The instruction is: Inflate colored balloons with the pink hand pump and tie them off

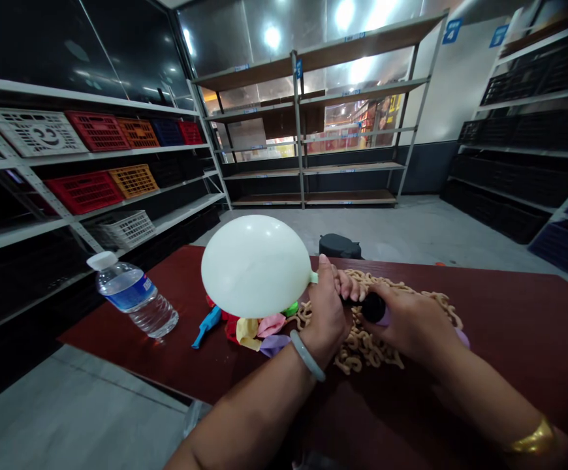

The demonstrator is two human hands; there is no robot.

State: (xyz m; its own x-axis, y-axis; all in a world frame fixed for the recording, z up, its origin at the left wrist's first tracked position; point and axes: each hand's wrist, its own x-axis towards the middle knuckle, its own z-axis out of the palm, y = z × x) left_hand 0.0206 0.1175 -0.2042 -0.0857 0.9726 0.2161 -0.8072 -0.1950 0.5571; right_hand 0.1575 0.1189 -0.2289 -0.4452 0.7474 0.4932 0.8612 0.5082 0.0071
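A pale mint inflated balloon (256,264) stands out to the left of my left hand (330,300). The fingers of that hand are closed round its neck, where it meets a black nozzle. My right hand (406,320) is wrapped round a purple balloon pump (384,318) with a black end (373,307); most of its body is hidden by my fingers. Beneath the balloon lie several flat balloons, among them a blue one (208,325), a yellow one (247,331) and a purple one (275,345). Tan, curly pieces (369,349) are heaped under and behind my hands.
A water bottle (140,297) with a white cap stands at the left of the dark red table (509,326). Beyond the far edge is a black object (340,246). Shelves with crates (88,189) line the left, and a metal rack (298,130) stands at the back.
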